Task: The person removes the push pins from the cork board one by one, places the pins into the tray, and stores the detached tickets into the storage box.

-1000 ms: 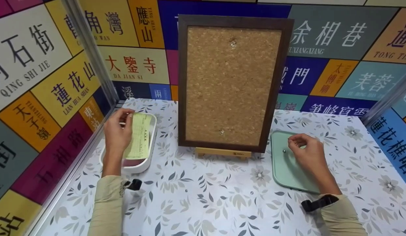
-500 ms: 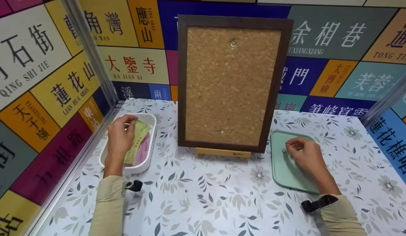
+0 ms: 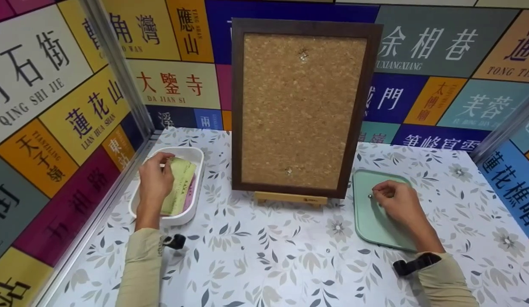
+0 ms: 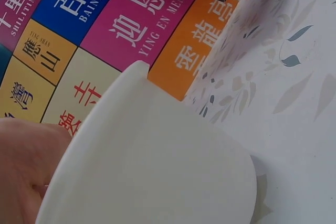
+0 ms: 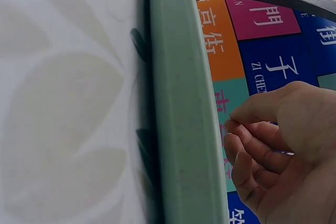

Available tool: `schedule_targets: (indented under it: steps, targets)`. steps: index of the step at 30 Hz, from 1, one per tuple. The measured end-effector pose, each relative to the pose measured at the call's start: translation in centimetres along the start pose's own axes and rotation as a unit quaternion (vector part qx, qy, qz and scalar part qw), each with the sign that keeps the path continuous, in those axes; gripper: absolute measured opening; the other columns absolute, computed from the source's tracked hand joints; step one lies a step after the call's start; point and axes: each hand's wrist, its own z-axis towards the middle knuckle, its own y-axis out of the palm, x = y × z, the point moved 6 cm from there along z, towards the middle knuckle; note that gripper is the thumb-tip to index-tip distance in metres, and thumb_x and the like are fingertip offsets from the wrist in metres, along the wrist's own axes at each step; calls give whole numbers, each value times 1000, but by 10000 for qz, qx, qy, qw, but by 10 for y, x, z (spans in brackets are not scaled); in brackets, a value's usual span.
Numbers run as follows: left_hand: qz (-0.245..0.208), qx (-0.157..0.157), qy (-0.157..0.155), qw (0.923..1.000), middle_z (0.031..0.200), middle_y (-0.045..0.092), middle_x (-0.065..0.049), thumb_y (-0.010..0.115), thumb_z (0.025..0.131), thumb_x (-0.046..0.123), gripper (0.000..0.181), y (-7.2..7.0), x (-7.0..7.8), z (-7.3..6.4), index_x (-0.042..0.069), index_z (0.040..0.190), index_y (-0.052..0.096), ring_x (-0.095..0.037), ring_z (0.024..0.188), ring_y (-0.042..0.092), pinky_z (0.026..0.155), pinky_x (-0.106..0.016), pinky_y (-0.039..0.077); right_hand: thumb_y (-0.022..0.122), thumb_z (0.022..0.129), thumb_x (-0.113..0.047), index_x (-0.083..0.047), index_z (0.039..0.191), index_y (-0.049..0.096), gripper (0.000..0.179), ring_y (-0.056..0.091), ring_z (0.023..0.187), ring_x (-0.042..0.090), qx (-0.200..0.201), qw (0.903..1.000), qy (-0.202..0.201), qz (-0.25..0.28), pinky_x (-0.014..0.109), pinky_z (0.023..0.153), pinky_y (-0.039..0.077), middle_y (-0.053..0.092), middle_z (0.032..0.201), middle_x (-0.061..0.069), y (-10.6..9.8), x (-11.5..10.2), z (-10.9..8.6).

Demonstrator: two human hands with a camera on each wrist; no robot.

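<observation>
My left hand (image 3: 155,177) reaches over a white tray (image 3: 179,220) and pinches the top edge of a yellow-green printed paper slip (image 3: 178,189). Beneath it a pink slip (image 3: 188,198) shows along one side. In the left wrist view, the outer wall of the white tray (image 4: 152,156) hides most of the hand. My right hand (image 3: 399,202) is above a pale green tray (image 3: 367,228), its fingers curled and thumb tip against the index finger. A tiny silver piece (image 3: 370,196) lies just by those fingertips. Nothing shows between them in the right wrist view.
Between the trays a cork board (image 3: 298,111) in a dark frame leans on a wooden stand (image 3: 290,198). Small clear glints sit near its top and bottom. Panels with printed street names wall in the back and sides of the patterned table (image 3: 281,256).
My left hand has come down a little, and the yellow-green slip, raised earlier, now lies lower over the pink one. The right hand has shifted slightly down and left toward the silver piece.
</observation>
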Motion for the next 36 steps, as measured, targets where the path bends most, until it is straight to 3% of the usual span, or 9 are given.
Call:
schedule_targets:
  steps: [8,15,26,36]
  targets:
    - [35,-190,-113,9998,116,78,-25,54,96,-10,38,3,-5,-1,2,126,74,-42,106,78,97,-53,59,73,97,-9,-4,108,80,13,73,87,14,-276,9996,23,15,14,73,50,81,98,13,3,4,1]
    - [42,-312,-164,9994,115,78,-25,56,91,-11,42,4,-9,-2,0,128,73,-43,106,76,98,-54,57,76,96,-9,-5,105,82,12,71,85,12,-360,9993,27,-115,15,72,48,83,99,12,4,7,0]
    - [317,-369,-517,9975,117,77,-22,61,97,1,38,4,-12,-3,5,133,70,-42,113,71,98,-57,54,75,97,-11,-7,106,83,13,67,82,7,-505,9985,127,-166,17,70,49,82,99,12,6,10,0]
    - [540,-217,-350,9977,115,77,-23,62,98,5,33,2,-7,-5,2,129,71,-45,113,70,97,-58,54,72,98,-10,-10,107,84,15,70,92,19,-555,9980,97,-296,22,74,50,82,104,11,6,11,-2]
